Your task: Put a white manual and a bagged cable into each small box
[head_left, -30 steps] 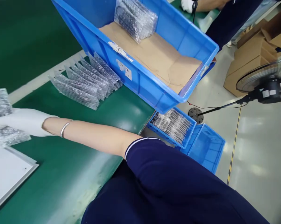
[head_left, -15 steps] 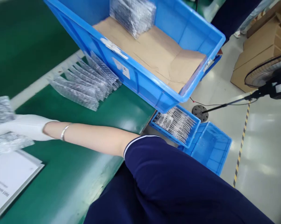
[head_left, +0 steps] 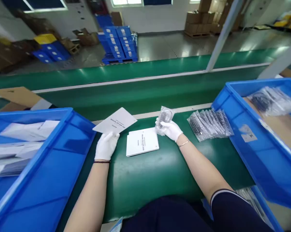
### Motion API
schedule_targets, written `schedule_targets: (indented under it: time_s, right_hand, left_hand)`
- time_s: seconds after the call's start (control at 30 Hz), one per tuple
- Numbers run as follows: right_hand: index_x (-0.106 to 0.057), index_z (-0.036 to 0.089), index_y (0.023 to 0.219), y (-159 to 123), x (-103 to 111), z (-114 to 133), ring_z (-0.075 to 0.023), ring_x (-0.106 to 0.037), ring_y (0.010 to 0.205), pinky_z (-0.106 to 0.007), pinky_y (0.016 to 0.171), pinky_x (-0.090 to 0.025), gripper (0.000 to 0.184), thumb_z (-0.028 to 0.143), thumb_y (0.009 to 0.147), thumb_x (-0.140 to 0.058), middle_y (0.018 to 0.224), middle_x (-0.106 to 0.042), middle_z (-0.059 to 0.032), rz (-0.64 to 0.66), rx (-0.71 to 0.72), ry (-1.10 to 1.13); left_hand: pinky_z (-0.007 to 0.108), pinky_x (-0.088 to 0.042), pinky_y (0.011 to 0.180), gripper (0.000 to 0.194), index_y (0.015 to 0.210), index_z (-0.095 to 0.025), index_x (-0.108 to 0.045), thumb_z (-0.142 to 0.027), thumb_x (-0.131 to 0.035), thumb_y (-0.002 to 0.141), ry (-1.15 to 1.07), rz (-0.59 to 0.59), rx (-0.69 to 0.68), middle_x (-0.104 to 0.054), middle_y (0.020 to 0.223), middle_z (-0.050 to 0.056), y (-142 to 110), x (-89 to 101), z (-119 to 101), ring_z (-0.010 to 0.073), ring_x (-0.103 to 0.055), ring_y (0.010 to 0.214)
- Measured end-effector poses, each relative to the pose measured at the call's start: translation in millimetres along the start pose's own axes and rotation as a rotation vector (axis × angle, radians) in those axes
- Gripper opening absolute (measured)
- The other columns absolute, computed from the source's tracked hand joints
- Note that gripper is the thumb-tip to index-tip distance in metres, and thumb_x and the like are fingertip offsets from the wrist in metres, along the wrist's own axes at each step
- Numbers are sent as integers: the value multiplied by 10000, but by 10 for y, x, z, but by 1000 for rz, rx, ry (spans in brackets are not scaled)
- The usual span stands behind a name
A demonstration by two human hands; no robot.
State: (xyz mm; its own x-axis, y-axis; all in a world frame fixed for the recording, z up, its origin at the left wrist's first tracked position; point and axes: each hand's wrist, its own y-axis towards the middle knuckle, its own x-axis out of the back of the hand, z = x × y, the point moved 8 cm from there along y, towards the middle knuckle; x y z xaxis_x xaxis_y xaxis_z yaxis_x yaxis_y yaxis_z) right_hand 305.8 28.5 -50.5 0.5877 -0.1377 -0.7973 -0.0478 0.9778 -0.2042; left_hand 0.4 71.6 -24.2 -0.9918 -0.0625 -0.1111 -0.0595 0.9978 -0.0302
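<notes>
My left hand (head_left: 106, 145), in a white glove, grips a white printed booklet (head_left: 115, 122) and holds it tilted above the green bench. My right hand (head_left: 170, 129), also gloved, is closed on a bubble-wrap bag (head_left: 164, 116) with a dark item inside. Between the two hands a small stack of white booklets (head_left: 142, 141) lies flat on the green mat. A fanned row of several filled bubble-wrap bags (head_left: 209, 124) lies just right of my right hand.
A blue bin (head_left: 48, 180) with white booklets sits at the left. A blue bin (head_left: 254, 145) lined with cardboard holds bubble-wrap bags at the right. A green conveyor (head_left: 140, 91) runs behind the bench. Stacked blue crates (head_left: 117, 43) and cardboard boxes stand on the floor beyond.
The view has swung from the right-hand bin and floor to straight ahead over the bench. My right hand has lifted a bubble-wrap bag, and my left hand now shows, holding a booklet.
</notes>
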Motion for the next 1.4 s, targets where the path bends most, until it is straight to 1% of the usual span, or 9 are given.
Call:
schedule_targets:
  time_s: [0.13, 0.3, 0.47, 0.6, 0.77, 0.87, 1.03, 1.17, 1.4]
  right_hand:
    - [-710, 124, 1018, -77, 7, 22, -205, -699, 960, -313, 883, -580, 314, -16, 742, -652, 1035, -742, -103, 3, 52, -122]
    - [-717, 155, 1042, -94, 42, 9, -236, -680, 1043, -391, 1023, -521, 333, 83, 719, -754, 1089, -732, -93, -30, 71, -213]
    - [-704, 145, 1031, -21, 55, -80, -251, -696, 1006, -426, 989, -557, 259, 141, 776, -748, 1032, -740, -109, -99, -144, -260]
    - [-702, 110, 1039, 11, 43, -108, -264, -700, 999, -442, 959, -574, 239, 132, 801, -710, 1044, -736, -138, -125, -288, -322]
    - [-694, 158, 1122, -2, -1, -68, -266, -664, 1103, -475, 1078, -475, 347, 236, 790, -754, 1107, -724, -105, -57, -236, -336]
    - [-696, 192, 1133, -34, 30, -68, -272, -651, 1131, -511, 1116, -423, 390, 265, 763, -794, 1150, -714, -99, -81, -227, -348]
    - [-693, 222, 1164, -60, 60, -67, -280, -638, 1161, -531, 1124, -404, 437, 241, 744, -814, 1214, -695, -97, -141, -235, -330]
    - [-693, 222, 1170, -78, 43, -70, -290, -643, 1154, -542, 1112, -415, 462, 231, 728, -829, 1228, -690, -102, -169, -233, -308]
    - [-714, 185, 1119, -87, 21, -78, -308, -634, 1167, -533, 1138, -380, 477, 260, 675, -872, 1210, -698, -118, -198, -247, -314]
  left_hand:
    - [326, -570, 870, 348, 1078, -292, -665, -171, -691, 753, -308, 12, 104, -604, 1326, 30, 33, 31, 119, 256, -543, 1261]
    - [300, -558, 838, 304, 980, -226, -692, -174, -765, 689, -445, -4, 154, -666, 1197, 63, 12, 88, 127, 245, -584, 1190]
    - [355, -541, 862, 237, 651, -178, -628, -173, -835, 535, -483, -44, 149, -713, 930, 80, 39, 147, 117, 249, -662, 970]
    - [415, -500, 944, 156, 592, -169, -645, -213, -773, 514, -461, -102, 52, -727, 982, 96, 69, 249, 65, 283, -658, 994]
    - [435, -465, 989, 138, 618, -157, -689, -171, -694, 480, -482, -171, 140, -717, 1088, 115, 70, 298, 137, 331, -608, 1117]
    - [463, -459, 991, 125, 541, -143, -644, -142, -728, 448, -515, -163, 116, -717, 1070, 131, 51, 286, 72, 359, -615, 1100]
    - [495, -440, 1011, 177, 559, -137, -630, -170, -791, 491, -579, -137, 95, -708, 1095, 139, 16, 285, 13, 365, -620, 1103]
    - [450, -474, 980, 192, 632, -150, -649, -213, -818, 564, -644, -122, 94, -715, 1074, 108, 17, 296, 34, 300, -665, 1012]
    - [293, -530, 893, 136, 724, -161, -666, -28, -641, 735, -815, -167, 217, -724, 924, 63, 60, 293, 147, 192, -687, 941]
